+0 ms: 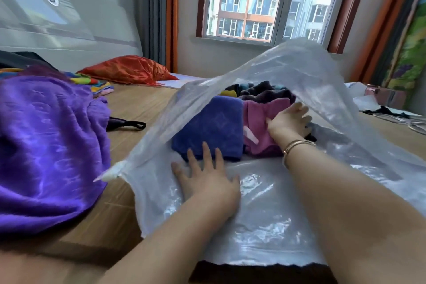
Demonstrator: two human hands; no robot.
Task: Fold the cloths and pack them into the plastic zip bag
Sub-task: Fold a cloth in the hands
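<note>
Pressing blue cloth [208, 127], left hand [205, 180] flat

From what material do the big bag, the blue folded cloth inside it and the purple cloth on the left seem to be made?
Bag: thin clear plastic, glossy; it shows through and wrinkles with bright glare.
Blue folded cloth: soft matte towelling, probably microfibre; fuzzy nap with a faint pressed pattern.
Purple cloth: plush fleece or towel, slightly shiny; its pile catches light along the folds.

purple blanket [50, 145]: cut off by the left edge.
dark cloths [265, 92]: bunched deep in the plastic zip bag [265, 214], blurred behind its film.
right hand [289, 120]: fingertips veiled by the raised flap.
both forearms: cropped at the bottom edge.
</note>
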